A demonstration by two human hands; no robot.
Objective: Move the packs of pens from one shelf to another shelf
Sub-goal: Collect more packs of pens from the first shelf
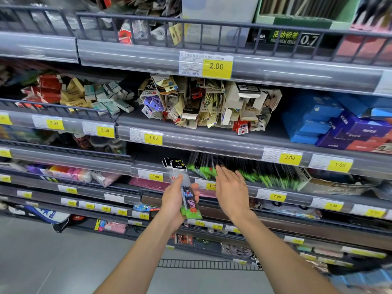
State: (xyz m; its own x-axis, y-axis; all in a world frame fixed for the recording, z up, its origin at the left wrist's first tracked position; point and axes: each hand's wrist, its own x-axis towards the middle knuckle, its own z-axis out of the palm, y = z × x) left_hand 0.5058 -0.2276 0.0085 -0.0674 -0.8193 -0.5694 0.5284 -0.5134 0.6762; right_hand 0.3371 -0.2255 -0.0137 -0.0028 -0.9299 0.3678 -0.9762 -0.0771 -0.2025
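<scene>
Left hand point(172, 200): raised in front of the shelving, palm turned inward, thumb up along the near face and fingers wrapped behind a small bundle of pen packs point(186, 187). The bundle stands nearly upright in that grip, black header cards at the top, green cartoon-printed ends at the bottom, clear of every shelf edge.

Right hand point(230, 187): just beside the held bundle, not touching it. Fingers straight and slightly spread, palm facing left and down, holding nothing. Its fingertips reach the front of the row of pen packs point(254, 170) standing on the shelf point(233, 145), black and green, packed close together; whether they make contact cannot be told.

Both forearms extend up from the lower edge of view, roughly parallel.
</scene>
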